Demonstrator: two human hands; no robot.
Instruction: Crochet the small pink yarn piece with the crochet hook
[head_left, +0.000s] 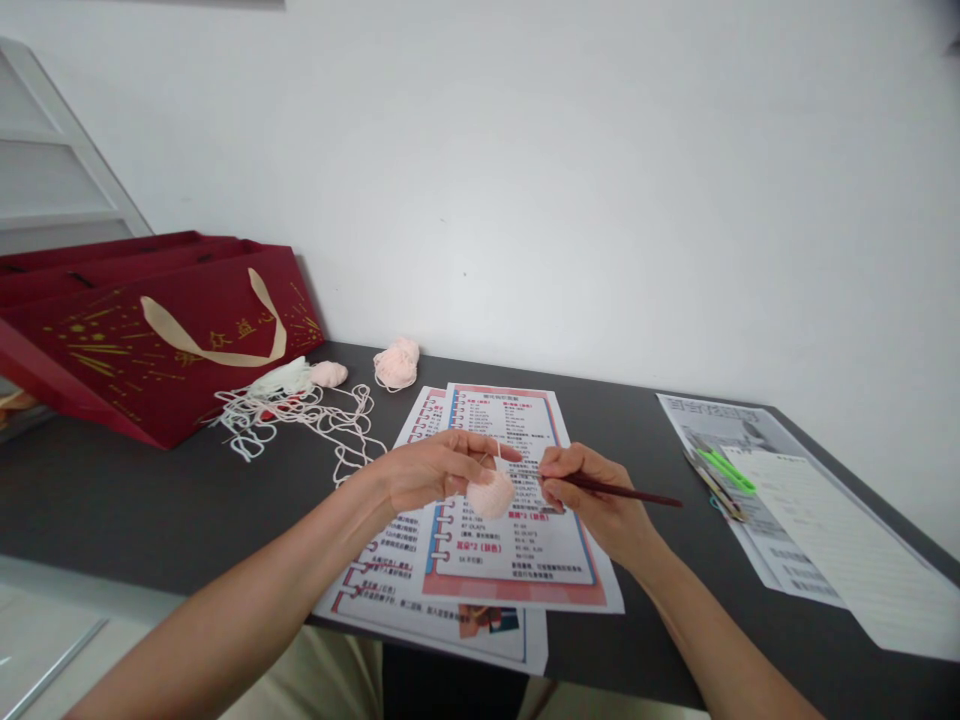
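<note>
My left hand (431,468) is closed in a pinch on a small round pink crocheted piece (490,493), with a strand of yarn running over its fingers. My right hand (592,490) is closed around a dark red crochet hook (626,492) whose handle points right; its tip meets the pink piece. Both hands hover over two overlapping printed pattern sheets (517,560) on the dark table (187,500).
A dark red gift bag (150,340) with a beige handle lies at the left. Loose white yarn (300,420) and pink yarn balls (396,365) sit behind the sheets. At the right lie more papers (810,520), a green clipper (726,470) and other small tools. A white wall stands behind.
</note>
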